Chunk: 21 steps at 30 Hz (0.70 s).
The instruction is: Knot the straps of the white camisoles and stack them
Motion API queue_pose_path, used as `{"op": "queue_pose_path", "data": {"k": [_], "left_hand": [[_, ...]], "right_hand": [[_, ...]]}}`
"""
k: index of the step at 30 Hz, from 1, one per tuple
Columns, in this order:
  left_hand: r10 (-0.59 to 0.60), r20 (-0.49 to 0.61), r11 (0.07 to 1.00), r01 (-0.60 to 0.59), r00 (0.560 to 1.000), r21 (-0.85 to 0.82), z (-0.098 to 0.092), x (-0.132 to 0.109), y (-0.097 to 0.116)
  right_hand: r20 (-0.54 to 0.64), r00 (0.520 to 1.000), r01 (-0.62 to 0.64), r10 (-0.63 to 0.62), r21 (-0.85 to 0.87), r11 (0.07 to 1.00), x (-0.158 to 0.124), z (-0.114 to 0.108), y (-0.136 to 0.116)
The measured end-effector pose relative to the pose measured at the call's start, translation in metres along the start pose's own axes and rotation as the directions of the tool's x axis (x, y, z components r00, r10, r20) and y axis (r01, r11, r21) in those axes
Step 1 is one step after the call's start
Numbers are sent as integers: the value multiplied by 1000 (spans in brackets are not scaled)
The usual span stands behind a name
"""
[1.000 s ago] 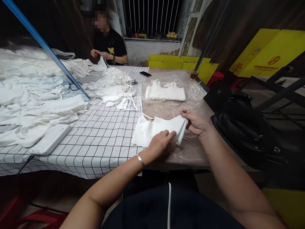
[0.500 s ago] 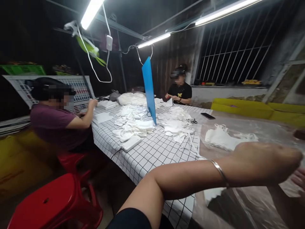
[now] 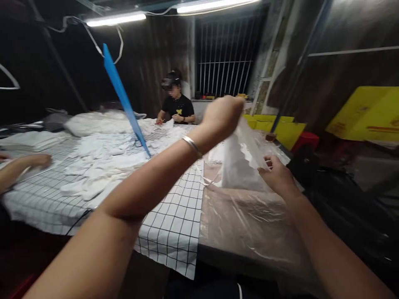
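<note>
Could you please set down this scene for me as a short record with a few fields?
setting: dim workroom under tube lights; checked cloth beside a clear plastic sheet
left hand: raised, closed on the top of a white cloth piece that hangs from it; bangle on the wrist
right hand: lower, at the piece's right edge; grip blurred
nearby: heap of white cloth; slanting blue board
others: person seated at the far end; another person's hand at the left edge

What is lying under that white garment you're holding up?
Under the white garment, held up by the left hand and right hand, a clear plastic sheet lies spread flat. Whatever lies directly behind the garment is hidden.
</note>
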<state>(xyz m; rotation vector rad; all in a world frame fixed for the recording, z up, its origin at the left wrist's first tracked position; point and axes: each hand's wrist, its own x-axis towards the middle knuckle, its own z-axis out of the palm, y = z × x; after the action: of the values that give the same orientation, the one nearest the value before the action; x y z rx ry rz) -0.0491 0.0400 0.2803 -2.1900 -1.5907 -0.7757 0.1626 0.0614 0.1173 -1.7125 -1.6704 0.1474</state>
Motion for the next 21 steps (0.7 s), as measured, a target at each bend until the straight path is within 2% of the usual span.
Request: {"op": "queue_pose_path", "data": {"k": [2, 4, 7, 10, 12, 15, 18, 21], "left_hand": [[-42, -22, 999, 42, 999, 12, -5, 5, -25], [-36, -3, 999, 36, 999, 3, -10, 8, -48], [-59, 113, 997, 65, 992, -50, -12, 15, -76], [-159, 257, 966, 204, 953, -158, 5, 30, -93], [-239, 257, 927, 299, 936, -226, 25, 43, -97], [-319, 127, 895, 343, 939, -286, 50, 66, -95], [-317, -1, 898, 300, 948, -322, 55, 85, -89], [-313, 11, 876, 293, 950, -384, 53, 80, -85]], "right_hand": [[64, 998, -16, 17, -13, 1000, 7, -21, 16], [196, 980, -50, 37, 65, 997, 15, -47, 27], [398, 915, -150, 58, 204, 967, 37, -82, 26], [459, 882, -219, 105, 203, 954, 67, -105, 12], [429, 886, -264, 175, 156, 952, 89, -111, 2], [299, 916, -316, 268, 126, 941, 123, -117, -11], [124, 954, -288, 274, 116, 951, 152, -127, -21], [46, 972, -233, 229, 83, 969, 157, -136, -21]]}}
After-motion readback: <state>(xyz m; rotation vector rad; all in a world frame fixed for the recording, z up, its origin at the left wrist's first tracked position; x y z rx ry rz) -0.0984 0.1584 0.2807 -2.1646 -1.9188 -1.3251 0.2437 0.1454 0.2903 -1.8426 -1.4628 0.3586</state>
